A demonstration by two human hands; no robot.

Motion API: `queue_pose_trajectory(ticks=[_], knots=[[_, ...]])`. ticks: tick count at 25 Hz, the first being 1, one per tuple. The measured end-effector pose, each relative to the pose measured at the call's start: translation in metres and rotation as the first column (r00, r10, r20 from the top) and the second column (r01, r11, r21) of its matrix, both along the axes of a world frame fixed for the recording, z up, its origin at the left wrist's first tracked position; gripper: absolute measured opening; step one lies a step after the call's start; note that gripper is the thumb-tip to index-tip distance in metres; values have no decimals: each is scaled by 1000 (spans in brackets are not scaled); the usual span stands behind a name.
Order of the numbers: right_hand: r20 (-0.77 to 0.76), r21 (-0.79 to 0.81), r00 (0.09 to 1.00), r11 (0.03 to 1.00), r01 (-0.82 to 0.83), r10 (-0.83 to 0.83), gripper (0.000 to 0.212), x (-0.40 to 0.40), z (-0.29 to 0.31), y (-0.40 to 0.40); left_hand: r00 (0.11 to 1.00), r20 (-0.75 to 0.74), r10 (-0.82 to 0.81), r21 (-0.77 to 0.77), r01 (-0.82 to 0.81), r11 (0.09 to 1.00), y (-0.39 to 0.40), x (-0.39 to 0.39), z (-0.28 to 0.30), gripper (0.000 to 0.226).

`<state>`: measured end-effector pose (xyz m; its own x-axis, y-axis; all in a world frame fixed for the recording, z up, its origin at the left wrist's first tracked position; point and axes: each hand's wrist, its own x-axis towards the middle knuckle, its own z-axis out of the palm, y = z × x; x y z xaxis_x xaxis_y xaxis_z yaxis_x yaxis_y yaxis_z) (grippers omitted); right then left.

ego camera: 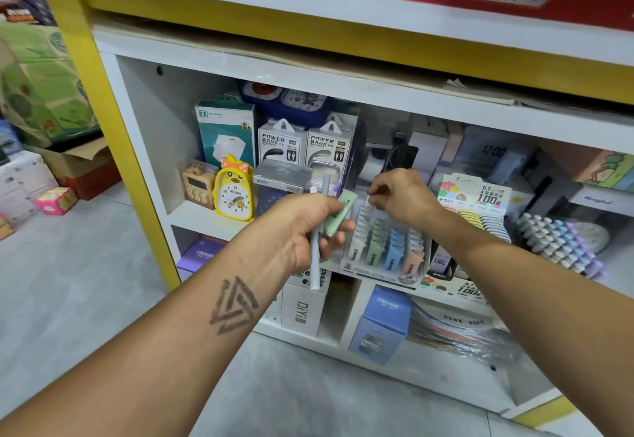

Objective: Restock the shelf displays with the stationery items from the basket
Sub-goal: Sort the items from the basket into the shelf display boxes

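My left hand (302, 227) grips a pale green lead case (338, 213) together with two pens (317, 248), one white and one grey, in front of the white shelf (206, 220). My right hand (399, 196) pinches a small white case (368, 200) at the back of the clear display rack (384, 248). That rack holds rows of white, green, blue and peach lead cases. The basket is out of view.
A yellow chick clock (235, 193) and power bank boxes (303, 143) stand to the left on the shelf. Right of the rack are a 0.7 lead refill display (475, 196) and a stand of pastel pens (559, 241). Boxes fill the lower shelf; cartons lie on the floor at left.
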<state>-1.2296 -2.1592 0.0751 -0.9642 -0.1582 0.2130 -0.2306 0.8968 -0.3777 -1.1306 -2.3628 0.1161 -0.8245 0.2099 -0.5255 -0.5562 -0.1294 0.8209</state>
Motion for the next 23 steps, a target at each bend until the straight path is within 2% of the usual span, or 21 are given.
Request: queue_pose_trajectory(ticks=[2, 6, 10, 15, 23], knots=[[-12, 0, 1000, 1000, -19, 19, 4, 2, -1, 0, 1000, 0, 6, 0, -6, 1000, 0, 0, -1, 13], [-24, 98, 999, 995, -27, 29, 8, 2, 3, -2, 1000, -2, 15, 4, -15, 1000, 0, 0, -3, 13], [35, -1, 999, 1000, -17, 17, 9, 1, 5, -4, 1000, -1, 18, 9, -18, 1000, 0, -2, -5, 15], [14, 36, 1000, 999, 17, -18, 7, -2, 5, -8, 1000, 1, 20, 10, -20, 1000, 0, -4, -7, 13], [89, -7, 996, 1000, -23, 23, 10, 4, 14, -11, 1000, -5, 8, 32, -8, 999, -2, -4, -5, 14]])
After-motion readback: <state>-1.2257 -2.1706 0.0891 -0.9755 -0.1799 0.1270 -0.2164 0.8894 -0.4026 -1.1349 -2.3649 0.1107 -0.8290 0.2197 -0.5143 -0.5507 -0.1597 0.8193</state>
